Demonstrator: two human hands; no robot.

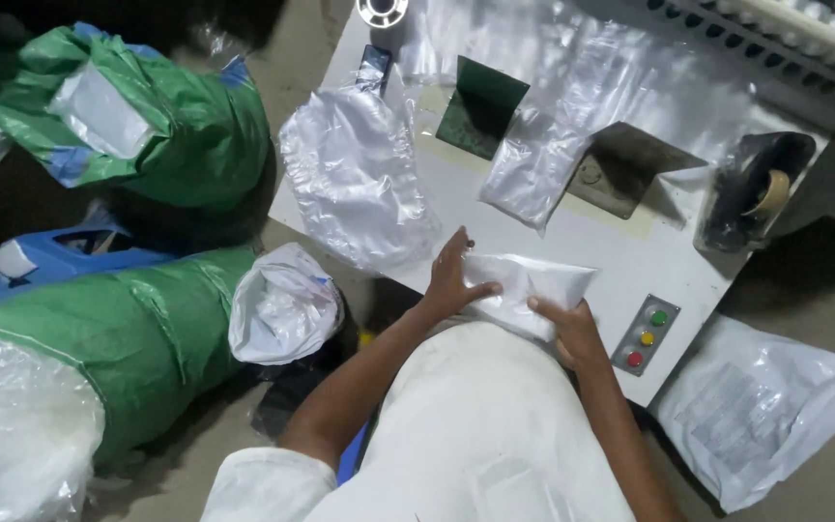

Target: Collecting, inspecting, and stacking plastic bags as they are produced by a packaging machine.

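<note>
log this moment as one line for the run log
left hand: grips white plastic packet | right hand: grips same packet | packet: on white machine top, near button panel

Person wears a plain white short-sleeved garment; the left sleeve (268,481) ends above the elbow. Forearms bare. Left hand (451,280) and right hand (572,329) ungloved, no rings or watch visible.

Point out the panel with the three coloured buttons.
In the head view, the button panel sits on the near right corner of the white table, just right of the right hand, which together with the left hand holds a white plastic bag.
</note>
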